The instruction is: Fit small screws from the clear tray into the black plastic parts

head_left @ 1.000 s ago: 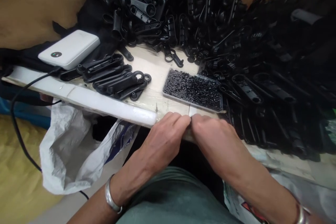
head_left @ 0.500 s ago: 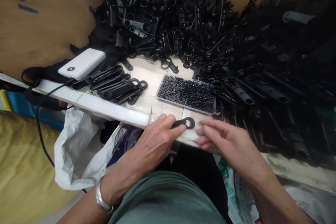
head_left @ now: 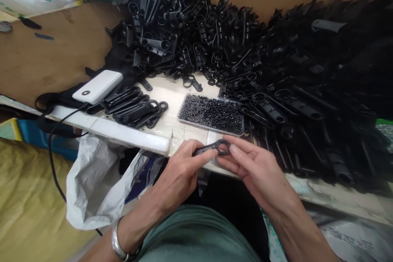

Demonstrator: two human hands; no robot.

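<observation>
A black plastic handle with a ring end [head_left: 223, 142] is held over the table's front edge. My left hand [head_left: 187, 166] pinches its shank, thumb along the near side. At the ring, my right hand [head_left: 254, 161] has its thumb and fingertips closed on the rim; whether a small part is also between them I cannot see. Just beyond the hands lies a clear tray [head_left: 211, 129] full of small black and metallic-looking pieces. Left of it, several similar black handles [head_left: 138, 108] are lined up in a small stack.
A large heap of black plastic parts [head_left: 196, 37] covers the back and right of the table. A white power bank [head_left: 98, 86] with a black cable lies at left. Below the edge hangs an open white sack [head_left: 95, 184]. Cardboard walls [head_left: 73, 37] stand behind.
My right hand has moved left and taken hold of the ring end. The handle has turned in my left hand, showing a ribbed side. The camera view has shifted slightly.
</observation>
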